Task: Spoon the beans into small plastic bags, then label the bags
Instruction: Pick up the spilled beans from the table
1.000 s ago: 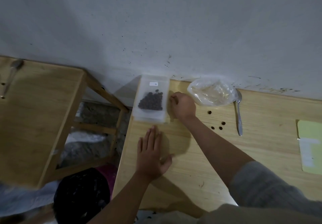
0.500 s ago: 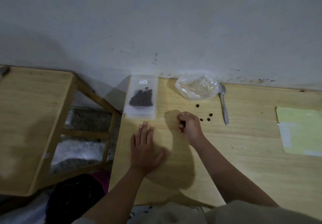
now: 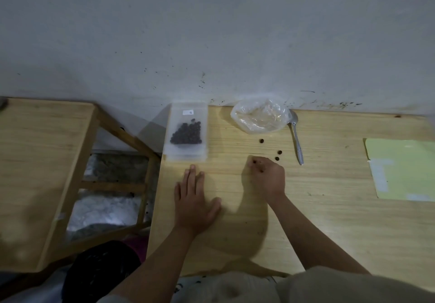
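Note:
A small clear bag (image 3: 187, 152) holding dark beans (image 3: 186, 134) lies flat at the table's far left corner, with a small white label (image 3: 188, 112) near its top. It seems to rest on other flat bags. My left hand (image 3: 194, 200) lies flat on the table just in front of it, fingers straight. My right hand (image 3: 267, 177) rests curled on the table, a dark bean (image 3: 261, 170) pinched at its fingertips. Loose beans (image 3: 279, 152) lie just beyond it. A metal spoon (image 3: 297, 142) lies to their right.
A crumpled, nearly empty clear plastic bag (image 3: 259, 117) sits against the wall. A pale green sheet (image 3: 404, 168) with white patches lies at the table's right. A wooden stool (image 3: 42, 161) stands to the left across a gap; the table's left edge (image 3: 156, 196) is close to my left hand.
My right hand left the filled bag and drew back to the right, to the loose beans, with its fingers curling. My left hand stayed flat in place.

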Motion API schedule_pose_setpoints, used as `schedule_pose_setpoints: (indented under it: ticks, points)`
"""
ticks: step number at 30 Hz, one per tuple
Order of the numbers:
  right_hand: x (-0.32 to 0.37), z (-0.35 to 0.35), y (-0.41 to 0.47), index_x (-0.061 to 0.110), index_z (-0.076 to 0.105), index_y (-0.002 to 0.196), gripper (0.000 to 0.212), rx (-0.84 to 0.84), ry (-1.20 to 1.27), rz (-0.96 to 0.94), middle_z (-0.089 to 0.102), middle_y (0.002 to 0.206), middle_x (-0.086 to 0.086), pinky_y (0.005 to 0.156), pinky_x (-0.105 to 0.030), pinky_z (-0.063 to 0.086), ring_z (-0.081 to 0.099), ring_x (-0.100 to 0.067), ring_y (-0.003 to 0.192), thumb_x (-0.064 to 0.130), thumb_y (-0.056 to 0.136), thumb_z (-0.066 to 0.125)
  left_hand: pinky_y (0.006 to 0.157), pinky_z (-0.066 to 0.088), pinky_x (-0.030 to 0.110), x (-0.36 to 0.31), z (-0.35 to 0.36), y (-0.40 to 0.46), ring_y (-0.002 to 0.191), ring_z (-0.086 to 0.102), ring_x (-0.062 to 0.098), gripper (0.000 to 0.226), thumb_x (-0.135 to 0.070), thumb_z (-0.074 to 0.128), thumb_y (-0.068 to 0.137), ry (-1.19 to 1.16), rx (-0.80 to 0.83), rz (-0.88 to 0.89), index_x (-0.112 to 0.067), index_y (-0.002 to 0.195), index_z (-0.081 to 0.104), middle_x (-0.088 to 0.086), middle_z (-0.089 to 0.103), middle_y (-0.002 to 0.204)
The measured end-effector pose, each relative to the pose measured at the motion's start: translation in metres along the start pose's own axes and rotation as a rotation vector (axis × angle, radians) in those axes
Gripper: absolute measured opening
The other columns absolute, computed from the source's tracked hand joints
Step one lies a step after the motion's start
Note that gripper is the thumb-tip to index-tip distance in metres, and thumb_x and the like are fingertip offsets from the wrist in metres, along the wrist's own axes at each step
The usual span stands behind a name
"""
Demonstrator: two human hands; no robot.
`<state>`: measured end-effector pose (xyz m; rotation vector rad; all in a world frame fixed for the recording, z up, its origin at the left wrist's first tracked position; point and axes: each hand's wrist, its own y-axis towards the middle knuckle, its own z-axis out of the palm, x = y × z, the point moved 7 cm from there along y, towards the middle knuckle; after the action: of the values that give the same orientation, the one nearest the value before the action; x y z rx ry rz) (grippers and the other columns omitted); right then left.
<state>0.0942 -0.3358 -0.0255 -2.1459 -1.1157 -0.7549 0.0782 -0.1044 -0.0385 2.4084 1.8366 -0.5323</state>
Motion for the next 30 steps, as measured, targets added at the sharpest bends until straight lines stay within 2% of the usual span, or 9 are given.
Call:
schedule_pose_setpoints:
  ticks: [3,8,12,16,18,20,25,28,30]
  points:
    - [0.001,0.001,0.002,0.010,0.070,0.105,0.022,-0.005,-0.033,-0.007,0.073,0.098,-0.005,0.074,-0.016,0.041,0.067,-0.019,0.089,0.022,0.088,0.064,0.108,0.023,0.054,0.000,0.000,0.000,0.142,0.020,0.030,0.083,-0.062,0.045,0.078,-0.003,-0.002,0.003,-0.009,0.141,0.035,0.014,0.024,0.154]
    - [0.001,0.000,0.003,0.007,0.064,0.094,0.016,0.013,-0.083,0.013,0.070,0.085,-0.007,0.064,-0.025,0.038,0.061,-0.021,0.076,0.022,0.090,0.061,0.108,0.026,0.054,-0.001,0.000,0.000,0.141,0.022,0.030,0.083,-0.063,0.044,0.079,0.001,-0.003,0.006,-0.008,0.140,0.037,0.015,0.026,0.153]
    - [0.005,0.003,0.003,0.005,0.057,0.094,0.022,0.064,-0.187,-0.016,0.063,0.076,-0.006,0.060,-0.028,0.037,0.056,-0.021,0.069,0.026,0.095,0.051,0.108,0.026,0.054,-0.001,-0.001,0.000,0.141,0.023,0.030,0.083,-0.063,0.043,0.077,0.011,-0.005,0.004,-0.008,0.140,0.038,0.015,0.028,0.153]
    - [-0.002,-0.011,-0.003,0.006,0.051,0.086,0.024,-0.063,0.114,0.117,0.051,0.068,0.001,0.056,-0.025,0.037,0.050,-0.017,0.065,0.025,0.098,0.044,0.109,0.022,0.054,-0.001,-0.001,0.001,0.142,0.018,0.029,0.085,-0.062,0.045,0.076,0.007,0.005,-0.010,-0.009,0.141,0.035,0.014,0.024,0.154]
    - [-0.018,-0.014,-0.006,0.009,0.050,0.082,0.028,-0.102,0.316,0.291,0.051,0.072,0.000,0.065,-0.033,0.048,0.052,-0.018,0.068,0.032,0.098,0.043,0.110,0.021,0.053,-0.001,-0.001,0.001,0.143,0.016,0.028,0.085,-0.062,0.045,0.076,0.010,0.013,-0.012,-0.010,0.142,0.034,0.014,0.023,0.155]
    - [-0.029,-0.016,-0.012,0.011,0.048,0.080,0.030,-0.121,0.457,0.413,0.050,0.071,-0.002,0.060,-0.036,0.051,0.052,-0.019,0.061,0.032,0.099,0.041,0.109,0.022,0.054,-0.002,-0.002,0.001,0.143,0.018,0.029,0.085,-0.061,0.046,0.075,0.005,0.011,-0.012,-0.009,0.141,0.035,0.014,0.024,0.154]
    - [-0.036,-0.025,-0.021,0.004,0.056,0.090,0.021,-0.140,0.660,0.466,0.049,0.069,-0.003,0.046,-0.027,0.042,0.043,-0.012,0.048,0.016,0.100,0.042,0.109,0.023,0.053,-0.002,-0.003,0.000,0.142,0.021,0.030,0.084,-0.060,0.047,0.075,0.004,-0.008,-0.003,-0.009,0.140,0.037,0.014,0.026,0.153]
    - [-0.039,-0.026,-0.023,0.007,0.056,0.077,0.023,-0.084,0.904,0.531,0.047,0.065,-0.003,0.041,-0.025,0.035,0.037,-0.010,0.045,0.008,0.096,0.044,0.109,0.022,0.054,-0.003,-0.003,0.001,0.142,0.020,0.030,0.084,-0.060,0.045,0.075,-0.004,-0.009,-0.005,-0.009,0.140,0.037,0.014,0.025,0.154]
    - [-0.040,-0.030,-0.023,0.009,0.055,0.068,0.030,-0.064,0.920,0.537,0.045,0.055,0.000,0.040,-0.023,0.030,0.034,-0.009,0.041,0.017,0.097,0.048,0.109,0.023,0.054,-0.003,-0.003,0.001,0.142,0.021,0.031,0.083,-0.060,0.045,0.075,-0.008,-0.010,-0.002,-0.009,0.140,0.038,0.014,0.026,0.154]
